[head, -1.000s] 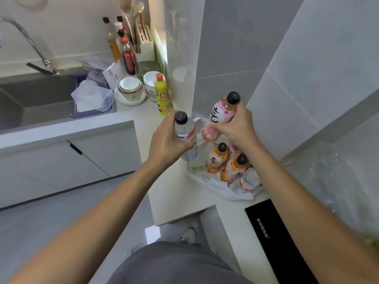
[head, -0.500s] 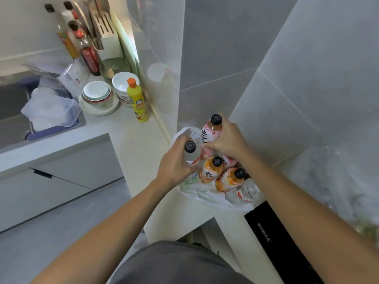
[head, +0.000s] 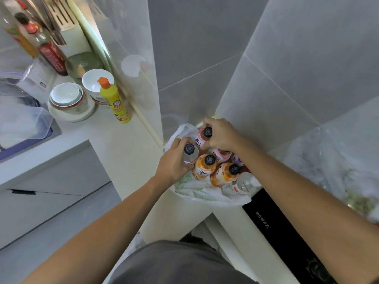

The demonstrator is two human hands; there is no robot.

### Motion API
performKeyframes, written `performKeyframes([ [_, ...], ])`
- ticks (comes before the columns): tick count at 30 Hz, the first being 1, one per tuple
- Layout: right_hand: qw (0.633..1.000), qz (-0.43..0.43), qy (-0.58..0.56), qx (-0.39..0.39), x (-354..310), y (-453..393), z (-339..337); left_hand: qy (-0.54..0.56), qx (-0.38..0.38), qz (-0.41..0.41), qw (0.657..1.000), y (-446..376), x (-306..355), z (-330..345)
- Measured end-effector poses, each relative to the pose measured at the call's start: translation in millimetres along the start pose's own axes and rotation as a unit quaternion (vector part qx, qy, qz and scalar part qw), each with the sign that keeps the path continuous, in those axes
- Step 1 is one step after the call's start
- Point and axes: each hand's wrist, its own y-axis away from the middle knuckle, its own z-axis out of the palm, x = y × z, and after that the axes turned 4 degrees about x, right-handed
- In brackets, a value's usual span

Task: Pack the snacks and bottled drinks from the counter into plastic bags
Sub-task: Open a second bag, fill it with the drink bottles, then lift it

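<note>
A white plastic bag lies open on the counter in the wall corner. Upright inside it stand two orange drink bottles with dark caps, a pink bottle and other bottles, and a clear water bottle lies at the bag's right edge. My left hand grips a clear bottle with a dark cap, set down at the bag's left side. My right hand holds a pink drink bottle by its neck, low in the bag's far part.
A yellow dish-soap bottle, stacked bowls, sauce bottles and a knife block stand along the left counter by the sink. A black cooktop lies at right. Another clear bag with contents sits at far right.
Both hands have lowered their bottles from above the bag down among the bottles inside it. The camera has tilted down and closer to the bag.
</note>
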Motion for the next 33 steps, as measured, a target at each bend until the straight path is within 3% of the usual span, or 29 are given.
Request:
performKeyframes([
  [8, 1.000, -0.006, 0.009, 0.016, 2, 0, 1, 0.013, -0.016, 0.014, 1.000, -4, -10, 4],
  [16, 0.987, -0.143, -0.006, 0.071, -3, 21, 18, -0.007, -0.012, -0.029, 0.999, 6, -19, 2],
  [22, 0.990, -0.139, -0.002, 0.033, -10, 27, 28, -0.121, -0.071, -0.072, 0.987, 22, -38, -3],
  [25, 0.988, -0.142, 0.052, 0.026, -13, 26, 32, -0.242, -0.142, -0.033, 0.959, 29, -47, -10],
  [29, 0.987, -0.135, 0.063, 0.058, -16, 27, 40, -0.312, -0.266, 0.083, 0.908, 43, -54, -25],
  [33, 0.988, -0.124, 0.070, 0.056, -20, 29, 43, -0.334, -0.260, 0.128, 0.897, 46, -67, -20],
])
